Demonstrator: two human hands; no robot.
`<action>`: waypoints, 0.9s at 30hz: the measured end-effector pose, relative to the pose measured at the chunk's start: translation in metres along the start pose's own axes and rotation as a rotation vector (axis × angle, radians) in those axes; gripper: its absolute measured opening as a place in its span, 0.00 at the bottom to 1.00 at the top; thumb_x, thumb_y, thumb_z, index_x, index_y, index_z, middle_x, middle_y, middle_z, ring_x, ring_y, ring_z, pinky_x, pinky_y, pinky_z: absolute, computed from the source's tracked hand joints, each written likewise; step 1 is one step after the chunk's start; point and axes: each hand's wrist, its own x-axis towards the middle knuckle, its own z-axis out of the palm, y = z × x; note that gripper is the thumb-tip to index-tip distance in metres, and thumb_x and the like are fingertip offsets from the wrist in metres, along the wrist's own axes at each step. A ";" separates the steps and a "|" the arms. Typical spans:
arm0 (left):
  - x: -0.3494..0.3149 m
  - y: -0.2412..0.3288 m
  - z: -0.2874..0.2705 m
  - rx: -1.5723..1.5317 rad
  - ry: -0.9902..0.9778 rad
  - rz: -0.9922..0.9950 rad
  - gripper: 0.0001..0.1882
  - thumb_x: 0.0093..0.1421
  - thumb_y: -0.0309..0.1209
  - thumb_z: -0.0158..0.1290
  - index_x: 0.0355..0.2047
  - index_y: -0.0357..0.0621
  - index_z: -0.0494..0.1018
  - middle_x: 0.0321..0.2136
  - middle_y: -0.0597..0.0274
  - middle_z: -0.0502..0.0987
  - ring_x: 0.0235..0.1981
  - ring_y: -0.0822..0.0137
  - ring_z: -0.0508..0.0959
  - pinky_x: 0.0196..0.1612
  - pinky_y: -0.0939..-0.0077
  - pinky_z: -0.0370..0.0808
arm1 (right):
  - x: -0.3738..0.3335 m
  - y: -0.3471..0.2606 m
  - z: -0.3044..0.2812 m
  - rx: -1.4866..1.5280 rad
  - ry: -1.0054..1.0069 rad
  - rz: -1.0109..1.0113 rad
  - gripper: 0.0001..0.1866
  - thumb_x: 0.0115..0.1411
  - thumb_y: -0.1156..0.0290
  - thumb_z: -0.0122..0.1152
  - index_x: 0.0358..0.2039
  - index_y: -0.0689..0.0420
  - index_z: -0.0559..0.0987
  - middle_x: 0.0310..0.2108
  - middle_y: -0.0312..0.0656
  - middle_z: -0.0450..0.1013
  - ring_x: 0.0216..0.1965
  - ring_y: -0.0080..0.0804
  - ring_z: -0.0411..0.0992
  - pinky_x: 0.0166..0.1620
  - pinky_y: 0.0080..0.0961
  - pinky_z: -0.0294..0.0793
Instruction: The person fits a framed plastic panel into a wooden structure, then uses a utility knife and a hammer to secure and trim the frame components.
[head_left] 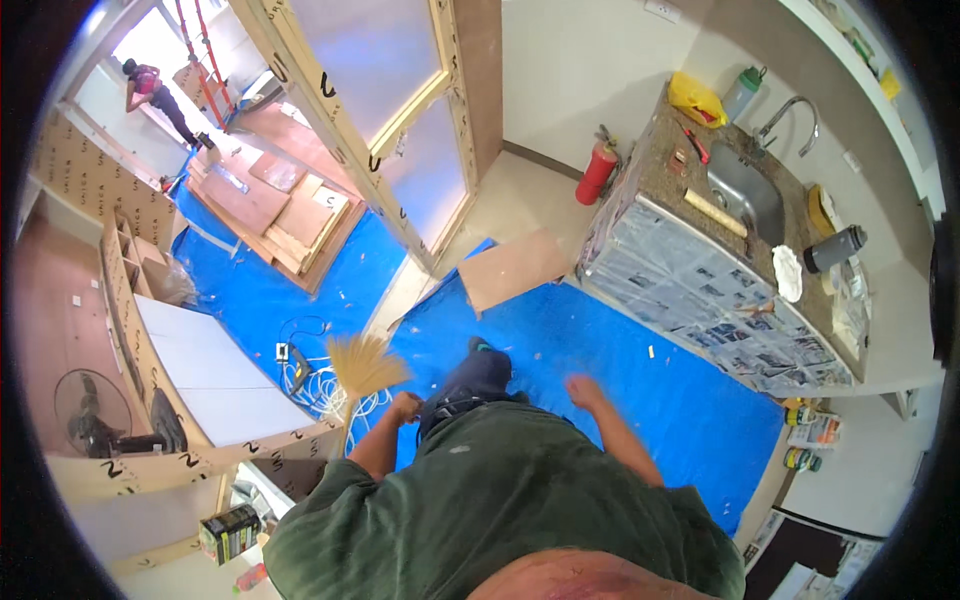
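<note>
My left hand [405, 407] hangs low beside my left hip, its fingers curled closed. Whatever it may hold is hidden. Just left of it a straw broom [364, 368] stands with its bristles up, and its thin handle runs down behind my left arm. Out to the right, my right hand [582, 391] hangs over the blue floor sheet [630, 365], smeared by motion, touching nothing that I can see. One shoe [481, 344] shows below me on the sheet.
A brown board [513, 268] lies ahead, left of a red fire extinguisher [598, 170]. The sink counter [715, 290] fills the right side. White cable [325, 390] and a power tool [299, 370] lie at left. Beyond the framed partition [375, 150] are stacked boards [290, 225] and another person [150, 95].
</note>
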 end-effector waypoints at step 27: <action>-0.247 0.311 -0.739 0.283 1.594 0.673 0.11 0.66 0.26 0.57 0.45 0.31 0.79 0.44 0.60 0.83 0.45 0.65 0.80 0.55 0.72 0.75 | -0.215 -0.326 -0.462 0.602 1.267 -0.992 0.34 0.77 0.41 0.39 0.57 0.61 0.77 0.45 0.43 0.77 0.42 0.30 0.74 0.50 0.32 0.74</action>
